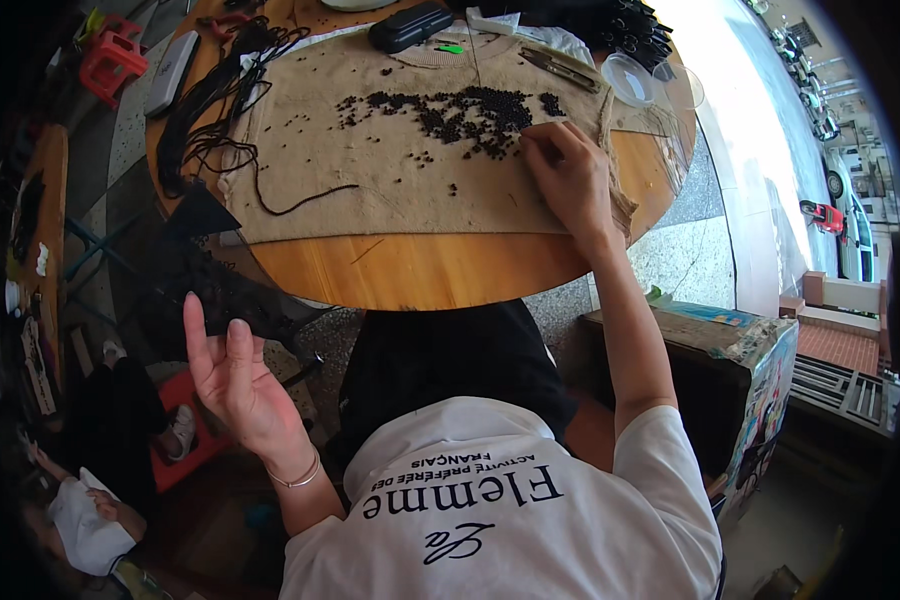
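Note:
My right hand reaches over the tan cloth on the round wooden table. Its thumb and fingertips are pinched together at the right edge of a scatter of small black beads; anything between them is too small to make out. My left hand is raised off the table's near left side, palm up. Its index finger and thumb stretch upward and stand apart, and nothing shows in it. Just beyond it hangs dark material, its details lost in shadow.
Black cords lie at the table's left, one strand trailing across the cloth. Along the back are a black case, tweezers and a clear round dish. A cardboard box stands to my right. Another person sits at lower left.

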### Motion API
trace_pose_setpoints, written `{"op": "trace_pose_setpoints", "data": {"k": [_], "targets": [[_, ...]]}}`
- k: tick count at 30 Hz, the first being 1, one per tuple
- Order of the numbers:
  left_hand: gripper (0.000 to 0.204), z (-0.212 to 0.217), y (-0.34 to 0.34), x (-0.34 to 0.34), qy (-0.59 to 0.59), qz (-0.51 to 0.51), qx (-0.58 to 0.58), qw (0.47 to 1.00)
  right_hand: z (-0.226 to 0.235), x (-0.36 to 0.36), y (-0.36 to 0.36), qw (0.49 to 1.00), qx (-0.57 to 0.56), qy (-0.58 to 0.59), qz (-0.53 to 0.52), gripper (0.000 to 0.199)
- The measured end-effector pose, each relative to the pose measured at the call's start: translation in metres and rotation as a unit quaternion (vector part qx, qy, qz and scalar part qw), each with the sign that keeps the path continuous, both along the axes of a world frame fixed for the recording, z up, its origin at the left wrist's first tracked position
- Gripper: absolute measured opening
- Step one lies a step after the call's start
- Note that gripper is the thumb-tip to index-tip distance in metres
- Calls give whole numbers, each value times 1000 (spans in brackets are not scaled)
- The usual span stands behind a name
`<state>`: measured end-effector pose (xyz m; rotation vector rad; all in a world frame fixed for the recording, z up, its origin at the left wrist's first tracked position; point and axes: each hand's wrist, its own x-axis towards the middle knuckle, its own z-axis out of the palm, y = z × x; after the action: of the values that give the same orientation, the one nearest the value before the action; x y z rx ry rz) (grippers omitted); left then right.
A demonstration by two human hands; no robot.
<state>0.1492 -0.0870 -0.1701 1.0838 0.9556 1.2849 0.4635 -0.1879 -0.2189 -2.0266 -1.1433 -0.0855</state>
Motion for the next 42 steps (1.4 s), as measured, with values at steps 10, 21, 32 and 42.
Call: {"op": "trace_pose_setpoints", "data": {"k": [10, 21, 32, 42], "targets": [[46, -4, 0, 5, -6, -16, -26, 1000, 1, 1, 3, 999, -33, 7, -9, 11], [46, -9, 1, -1, 2, -6, -22, 1000, 8, -14, -18, 997, -42, 55, 33, 11], [45, -10, 0, 3, 3, -22, -13, 1000, 3, -14, -20, 999, -17, 43, -14, 9], [45, -12, 4, 0, 17, 4, -19, 1000, 3, -17, -27, 997, -16, 52, -55, 10]]}}
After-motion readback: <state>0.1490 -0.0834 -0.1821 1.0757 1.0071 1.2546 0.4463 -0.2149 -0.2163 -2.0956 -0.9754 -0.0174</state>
